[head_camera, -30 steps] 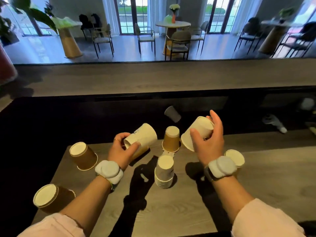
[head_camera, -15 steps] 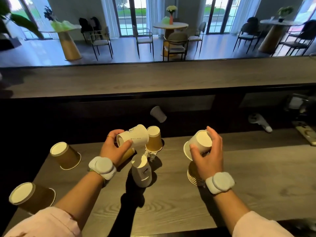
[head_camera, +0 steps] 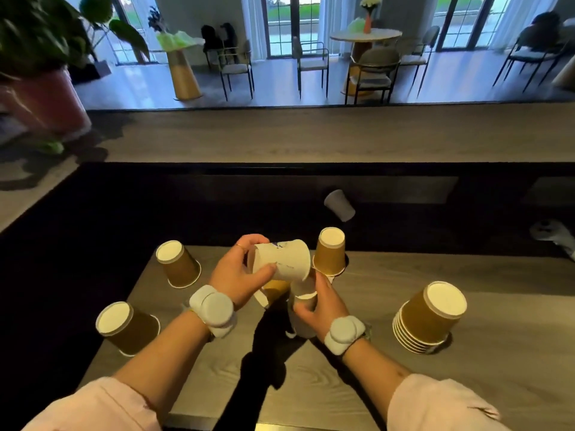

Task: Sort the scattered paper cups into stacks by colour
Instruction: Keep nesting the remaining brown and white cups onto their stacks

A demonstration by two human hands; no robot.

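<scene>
Above the table (head_camera: 466, 384), the left hand (head_camera: 236, 278) clasps a sideways white cup (head_camera: 281, 259); the right hand (head_camera: 323, 303) clasps the white stack (head_camera: 303, 318).

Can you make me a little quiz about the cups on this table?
1. True or false: the left hand holds a white cup lying sideways in the air.
2. Which side of the table has the brown stack? A) the person's left B) the person's right C) the middle
3. Fill in: the right hand grips the white ____ standing on the table.

Key: 1. True. 2. B. 3. stack. Single brown cups still stand apart, such as the far-left brown cup, the near-left brown cup and the back brown cup.
</scene>
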